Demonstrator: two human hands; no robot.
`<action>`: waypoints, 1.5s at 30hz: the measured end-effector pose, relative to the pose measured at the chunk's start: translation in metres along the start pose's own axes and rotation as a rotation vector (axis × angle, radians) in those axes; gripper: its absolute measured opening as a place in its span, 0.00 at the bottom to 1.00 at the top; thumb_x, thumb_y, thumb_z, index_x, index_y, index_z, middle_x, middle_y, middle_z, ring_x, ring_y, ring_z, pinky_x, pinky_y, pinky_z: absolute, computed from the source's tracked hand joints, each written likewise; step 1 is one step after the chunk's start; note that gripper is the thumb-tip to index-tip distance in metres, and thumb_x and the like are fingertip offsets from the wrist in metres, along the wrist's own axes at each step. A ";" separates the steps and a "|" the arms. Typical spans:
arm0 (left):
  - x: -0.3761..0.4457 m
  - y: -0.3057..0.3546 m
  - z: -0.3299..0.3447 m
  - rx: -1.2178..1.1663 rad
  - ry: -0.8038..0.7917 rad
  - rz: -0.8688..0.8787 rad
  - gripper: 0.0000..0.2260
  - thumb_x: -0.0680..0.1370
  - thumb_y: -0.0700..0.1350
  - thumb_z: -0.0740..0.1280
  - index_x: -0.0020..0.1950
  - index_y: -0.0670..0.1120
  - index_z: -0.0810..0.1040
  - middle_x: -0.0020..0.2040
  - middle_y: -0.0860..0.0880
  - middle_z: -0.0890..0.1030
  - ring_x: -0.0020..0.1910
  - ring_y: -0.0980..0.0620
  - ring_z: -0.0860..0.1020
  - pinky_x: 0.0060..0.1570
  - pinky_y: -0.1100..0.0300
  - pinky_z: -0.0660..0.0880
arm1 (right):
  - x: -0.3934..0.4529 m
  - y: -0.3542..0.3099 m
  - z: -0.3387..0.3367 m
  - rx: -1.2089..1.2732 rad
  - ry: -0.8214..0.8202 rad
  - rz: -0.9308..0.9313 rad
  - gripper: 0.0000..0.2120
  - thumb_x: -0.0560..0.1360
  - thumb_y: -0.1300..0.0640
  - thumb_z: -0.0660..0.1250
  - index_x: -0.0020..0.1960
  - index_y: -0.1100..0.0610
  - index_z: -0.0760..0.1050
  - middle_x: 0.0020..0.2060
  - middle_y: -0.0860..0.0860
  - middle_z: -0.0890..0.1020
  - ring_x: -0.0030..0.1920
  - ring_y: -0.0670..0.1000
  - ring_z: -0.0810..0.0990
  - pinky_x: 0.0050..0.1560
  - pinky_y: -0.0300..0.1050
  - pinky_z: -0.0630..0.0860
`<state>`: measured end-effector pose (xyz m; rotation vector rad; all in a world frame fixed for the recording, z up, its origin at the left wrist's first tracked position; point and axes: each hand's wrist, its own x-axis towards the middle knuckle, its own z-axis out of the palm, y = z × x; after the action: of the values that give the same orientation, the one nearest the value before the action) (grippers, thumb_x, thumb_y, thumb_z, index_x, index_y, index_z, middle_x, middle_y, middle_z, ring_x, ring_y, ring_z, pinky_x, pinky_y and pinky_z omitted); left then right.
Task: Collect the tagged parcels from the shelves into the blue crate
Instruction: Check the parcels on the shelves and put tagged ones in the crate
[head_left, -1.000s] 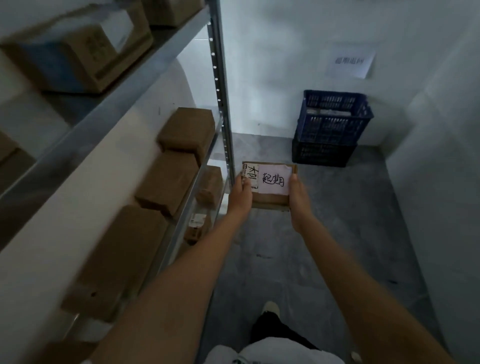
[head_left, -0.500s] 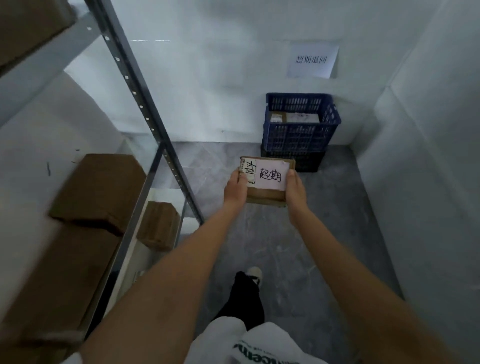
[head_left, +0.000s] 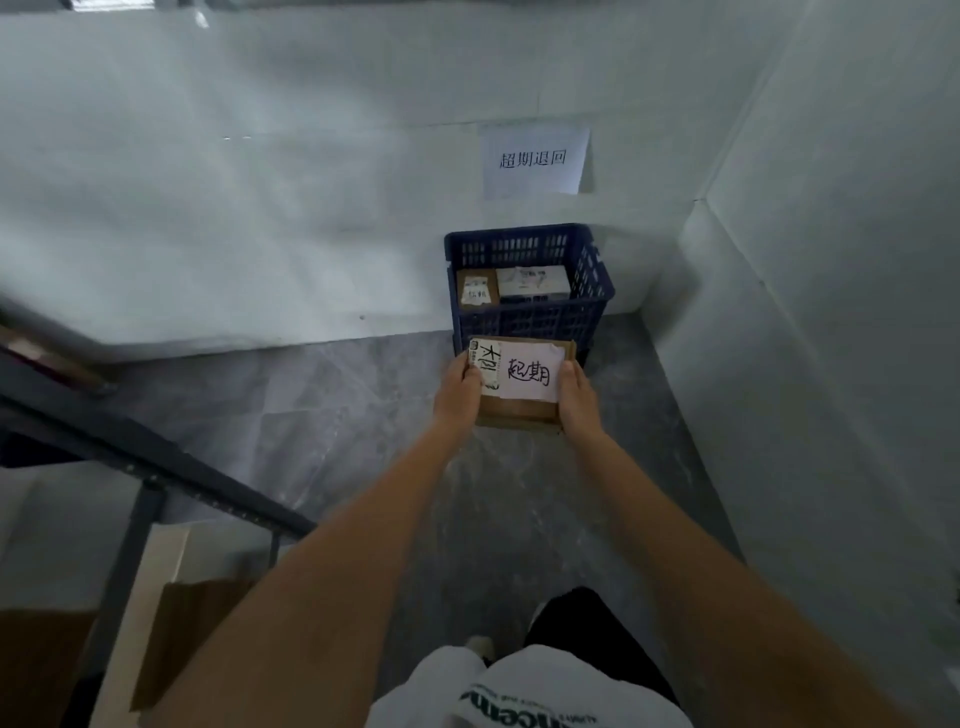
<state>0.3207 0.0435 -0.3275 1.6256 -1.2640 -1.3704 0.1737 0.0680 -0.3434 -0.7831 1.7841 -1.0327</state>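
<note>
Centre frame: left hand (head_left: 460, 387) and right hand (head_left: 576, 397) clamp opposite edges of the tagged parcel (head_left: 524, 387), just below the blue crate (head_left: 592, 291). Keep it level; lower into the crate's free near space.

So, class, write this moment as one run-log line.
left hand: grips parcel | right hand: grips parcel | parcel: tagged, carried, outside blue crate | crate: holds two parcels

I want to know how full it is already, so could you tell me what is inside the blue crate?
The blue crate holds two parcels along its far side: a brown labelled parcel and a white parcel. Its near wall covers the rest of the inside.
</note>
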 end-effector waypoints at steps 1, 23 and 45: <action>0.018 0.005 0.009 0.000 -0.009 0.000 0.16 0.81 0.40 0.53 0.68 0.48 0.71 0.57 0.49 0.77 0.55 0.51 0.74 0.59 0.54 0.72 | 0.021 -0.002 -0.003 0.002 0.002 0.007 0.26 0.83 0.43 0.48 0.75 0.56 0.63 0.69 0.57 0.72 0.67 0.58 0.71 0.67 0.52 0.69; 0.397 0.107 0.133 -0.052 0.074 -0.228 0.18 0.83 0.41 0.54 0.74 0.48 0.65 0.55 0.51 0.75 0.42 0.60 0.74 0.31 0.74 0.72 | 0.429 -0.104 0.001 0.046 -0.117 0.205 0.23 0.82 0.42 0.51 0.71 0.50 0.68 0.61 0.54 0.77 0.59 0.54 0.77 0.59 0.54 0.77; 0.654 -0.060 0.209 0.285 -0.042 -0.476 0.18 0.82 0.44 0.54 0.72 0.46 0.65 0.63 0.37 0.72 0.43 0.50 0.75 0.34 0.64 0.68 | 0.689 0.030 0.066 -0.056 -0.197 0.435 0.18 0.80 0.53 0.63 0.69 0.56 0.73 0.58 0.54 0.81 0.57 0.54 0.80 0.60 0.53 0.77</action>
<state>0.1245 -0.5337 -0.6497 2.2108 -1.1826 -1.5578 -0.0383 -0.5150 -0.6530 -0.4784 1.7158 -0.5994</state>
